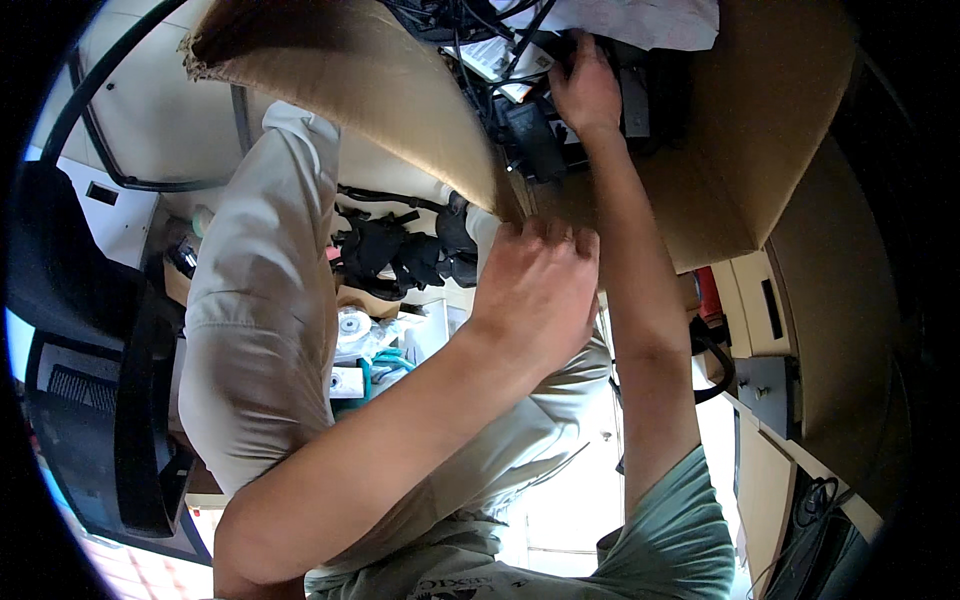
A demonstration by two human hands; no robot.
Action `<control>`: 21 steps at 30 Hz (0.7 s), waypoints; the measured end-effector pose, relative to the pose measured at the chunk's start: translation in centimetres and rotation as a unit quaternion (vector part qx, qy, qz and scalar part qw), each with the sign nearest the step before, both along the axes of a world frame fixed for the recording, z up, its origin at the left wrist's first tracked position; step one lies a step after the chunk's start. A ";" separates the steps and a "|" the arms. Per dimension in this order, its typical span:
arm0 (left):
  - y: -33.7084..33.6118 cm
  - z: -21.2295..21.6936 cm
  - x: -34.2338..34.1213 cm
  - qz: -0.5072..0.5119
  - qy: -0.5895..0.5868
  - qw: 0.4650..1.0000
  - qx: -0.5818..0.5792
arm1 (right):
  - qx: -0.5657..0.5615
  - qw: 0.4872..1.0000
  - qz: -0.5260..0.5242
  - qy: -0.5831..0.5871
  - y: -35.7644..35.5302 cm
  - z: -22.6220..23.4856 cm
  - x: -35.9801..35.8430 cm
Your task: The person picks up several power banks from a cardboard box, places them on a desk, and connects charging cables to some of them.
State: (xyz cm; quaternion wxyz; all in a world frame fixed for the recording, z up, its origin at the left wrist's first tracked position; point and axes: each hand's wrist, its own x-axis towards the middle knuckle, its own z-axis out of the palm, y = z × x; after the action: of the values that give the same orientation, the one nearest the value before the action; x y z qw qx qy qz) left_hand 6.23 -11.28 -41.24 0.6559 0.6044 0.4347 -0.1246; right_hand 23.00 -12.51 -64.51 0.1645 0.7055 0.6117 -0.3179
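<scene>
A large brown cardboard box (380,90) rests on my lap, its flaps standing open. My left hand (535,290) is closed in a fist around the box's near edge, at the corner by my knee. My right hand (585,90) reaches into the box, fingers curled down among black cables (470,30) and a black power adapter (535,140). Its fingertips are hidden, so whether it grips anything is unclear. White paper (640,20) lies at the box's far side.
A black office chair (90,380) stands at my left. On the floor between my knees lie black straps (400,250), white packets and teal gloves (385,362). A light wooden cabinet (760,300) and a red object (708,290) are at the right.
</scene>
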 end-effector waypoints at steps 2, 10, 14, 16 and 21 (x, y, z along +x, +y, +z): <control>0.2 -0.2 -0.3 -0.015 0.006 0.999 -0.028 | 0.036 0.996 -0.066 0.052 0.0 -0.1 -0.7; -0.9 -0.3 -0.2 -0.007 0.005 1.000 -0.029 | -0.036 0.988 0.088 -0.121 4.1 -1.3 -4.5; -1.2 -0.8 0.1 0.006 -0.001 0.999 -0.037 | 0.003 0.983 0.141 -0.117 4.5 -1.2 -4.3; -0.6 -0.4 0.1 0.007 0.003 1.000 -0.021 | 0.032 0.985 0.149 -0.083 4.3 -0.6 -3.8; 1.4 -0.3 0.6 0.002 0.036 0.998 -0.055 | 0.032 0.979 0.199 -0.020 3.0 3.0 -0.2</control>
State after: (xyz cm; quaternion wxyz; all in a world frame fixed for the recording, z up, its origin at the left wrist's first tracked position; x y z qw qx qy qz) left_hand 6.88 -9.89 -41.54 0.6721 0.5617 0.4519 -0.1690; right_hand 22.82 -9.52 -61.48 0.2141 0.5811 0.7461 -0.2445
